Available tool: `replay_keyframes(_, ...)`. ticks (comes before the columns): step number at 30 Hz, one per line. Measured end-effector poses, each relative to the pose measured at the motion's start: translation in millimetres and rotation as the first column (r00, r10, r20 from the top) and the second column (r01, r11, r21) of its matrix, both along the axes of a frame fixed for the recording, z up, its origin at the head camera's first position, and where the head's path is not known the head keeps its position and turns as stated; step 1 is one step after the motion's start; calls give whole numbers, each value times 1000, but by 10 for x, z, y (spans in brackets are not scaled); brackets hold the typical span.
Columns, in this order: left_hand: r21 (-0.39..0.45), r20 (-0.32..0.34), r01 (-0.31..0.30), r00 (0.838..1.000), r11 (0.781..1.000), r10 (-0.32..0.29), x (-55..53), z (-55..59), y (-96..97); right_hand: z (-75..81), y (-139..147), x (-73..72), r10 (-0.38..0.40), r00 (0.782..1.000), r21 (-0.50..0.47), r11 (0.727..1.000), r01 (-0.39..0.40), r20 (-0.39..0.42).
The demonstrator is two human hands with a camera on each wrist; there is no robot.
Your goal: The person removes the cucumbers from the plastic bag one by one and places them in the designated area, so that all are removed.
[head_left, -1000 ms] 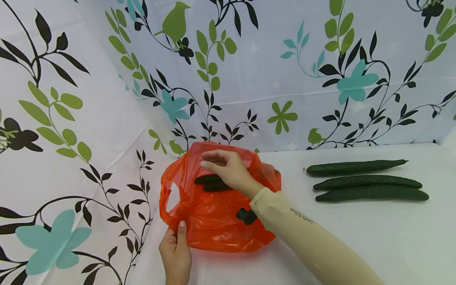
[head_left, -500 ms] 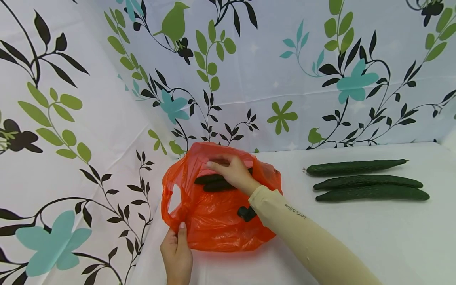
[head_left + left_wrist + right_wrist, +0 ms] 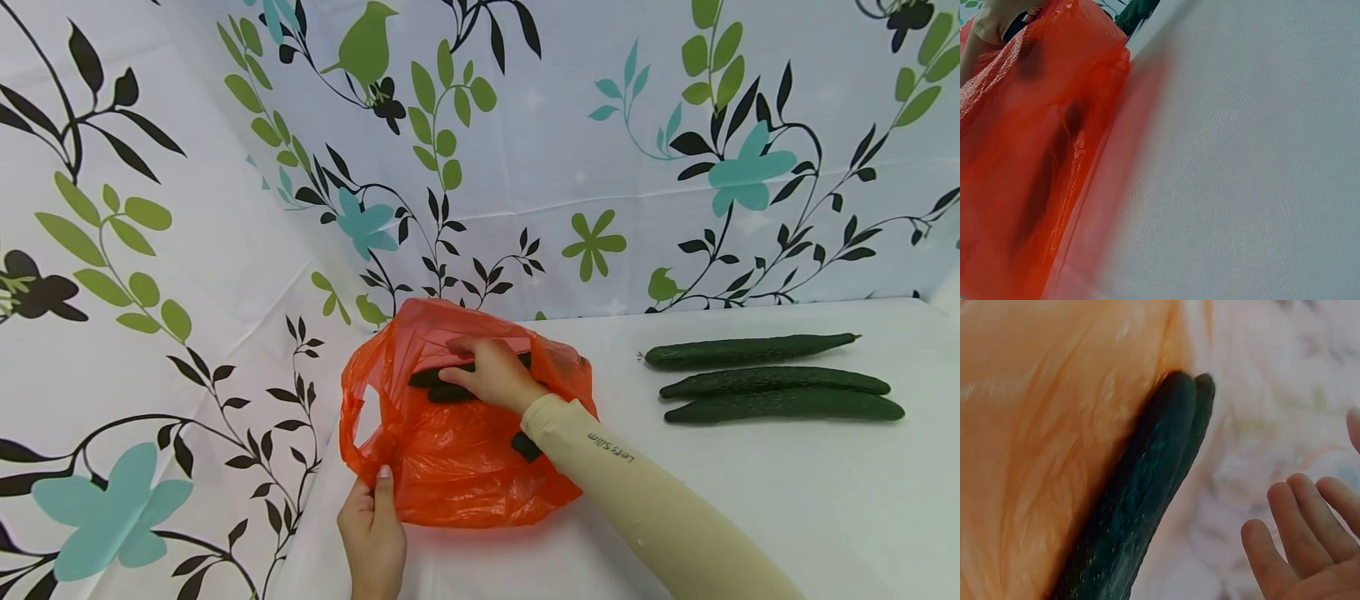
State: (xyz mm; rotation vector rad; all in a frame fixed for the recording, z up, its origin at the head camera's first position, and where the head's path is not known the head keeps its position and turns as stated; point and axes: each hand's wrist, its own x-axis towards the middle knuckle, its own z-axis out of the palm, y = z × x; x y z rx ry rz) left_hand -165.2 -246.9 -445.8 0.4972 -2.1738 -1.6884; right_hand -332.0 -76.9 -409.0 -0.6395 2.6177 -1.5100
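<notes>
An orange-red plastic bag [image 3: 465, 492] lies on the white table with its mouth spread. Its lower left handle edge is pinched between the thumb and fingers of my left hand [image 3: 373, 533]. Inside the mouth lie two dark green cucumbers [image 3: 450, 392], side by side. My right hand [image 3: 498, 379] reaches into the mouth over them, thumb apart from the fingers. In the right wrist view, its fingers [image 3: 1297, 531] are loosely extended, off to the right of the cucumbers [image 3: 1141, 487]. The left wrist view shows the bag [image 3: 1004, 175] with dark shapes through the plastic; my left hand is out of that frame.
Three more cucumbers [image 3: 772, 383] lie on the white table [image 3: 750, 500] right of the bag. A printed cloth [image 3: 525, 167] with leaves and birds hangs behind and to the left. A beige sleeve [image 3: 645, 500] covers my right arm, with a black device [image 3: 527, 447] at the wrist.
My right hand has lowered deeper into the bag's mouth, down toward the cucumbers. My left hand keeps its pinch on the bag almost in place. The cucumbers on the table have not moved.
</notes>
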Motion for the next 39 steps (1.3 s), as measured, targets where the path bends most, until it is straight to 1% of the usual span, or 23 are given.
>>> replay_keyframes(4, 10, 8, 3, 1000, 1000, -3, 4, 5, 6, -29, -1, -25, 31, 997, 115, 993, -23, -66)
replay_keyframes(7, 16, 7, 0, 1000, 1000, 0, 3, 3, 11, -53, -3, -41, 24, 991, 205, 979, 4, -135)
replay_keyframes(9, 17, 7, -1, 1000, 1000, 1, 0, 0, 13, -67, -7, -45, 17, 983, 281, 959, 36, -183)
replay_keyframes(11, 20, 1, 0, 1000, 1000, 0, -4, -4, 13, -86, -14, -45, 7, 974, 357, 931, 76, -226)
replay_keyframes(15, 24, -1, 2, 1000, 1000, -2, -5, -7, 13, -138, -39, -41, -1, 965, 456, 881, 125, -262)
replay_keyframes(17, 26, 5, 3, 1000, 1000, -4, -4, -5, 13, -169, -53, -42, -7, 965, 468, 873, 134, -262)
replay_keyframes(21, 31, 25, 9, 1000, 999, -10, -4, -3, 12, -212, -69, -35, -23, 965, 461, 875, 146, -261)
replay_keyframes(23, 34, 28, 11, 1000, 999, -12, -6, -5, 11, -226, -73, -29, -28, 961, 466, 871, 158, -274)
replay_keyframes(26, 34, 29, 14, 999, 999, -15, -9, -11, 10, -241, -79, -19, -25, 957, 501, 848, 173, -288)
replay_keyframes(32, 27, 8, 9, 1000, 1000, -9, -11, -17, 10, -263, -101, -6, -31, 954, 573, 793, 206, -299)
replay_keyframes(36, 21, 21, 3, 1000, 1000, -3, -9, -10, 13, -284, -115, 0, -35, 951, 616, 755, 226, -306)
replay_keyframes(38, 17, 29, 0, 1000, 1000, 0, -9, -8, 13, -287, -113, 7, -25, 952, 627, 747, 221, -306)
replay_keyframes(39, 18, 33, -2, 999, 1000, 1, -9, -7, 13, -285, -104, 12, -20, 951, 625, 750, 218, -308)
